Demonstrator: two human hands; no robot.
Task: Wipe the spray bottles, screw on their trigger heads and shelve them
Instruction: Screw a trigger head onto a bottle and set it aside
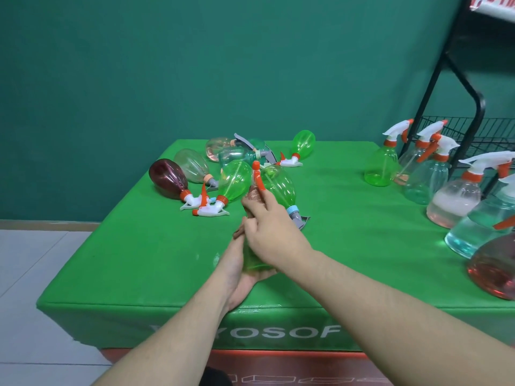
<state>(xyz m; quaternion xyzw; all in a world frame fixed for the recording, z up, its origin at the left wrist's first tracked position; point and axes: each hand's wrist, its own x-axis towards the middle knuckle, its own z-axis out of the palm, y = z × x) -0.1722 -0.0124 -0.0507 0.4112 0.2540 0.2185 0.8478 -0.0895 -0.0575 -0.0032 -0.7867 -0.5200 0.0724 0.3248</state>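
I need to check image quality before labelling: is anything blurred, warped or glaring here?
Head view: right hand and the orange trigger head it holds are motion-blurred; wide-angle distortion tilts the black rack; lighting flat, faint sheen on the green tablecloth.

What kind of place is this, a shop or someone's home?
Probably a staged work or demo room, not a home: a green-covered table with printed lettering, many spray bottles laid out, a black wire shelf rack, and a plain green wall.

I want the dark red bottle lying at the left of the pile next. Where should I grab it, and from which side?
Grip the dark red bottle round its bulbous body, coming from above and the left. That side is open, while its orange-collared trigger head at the near-right end is tangled against the neighbouring green bottle's trigger, so lift the body first, probably easing the head free.
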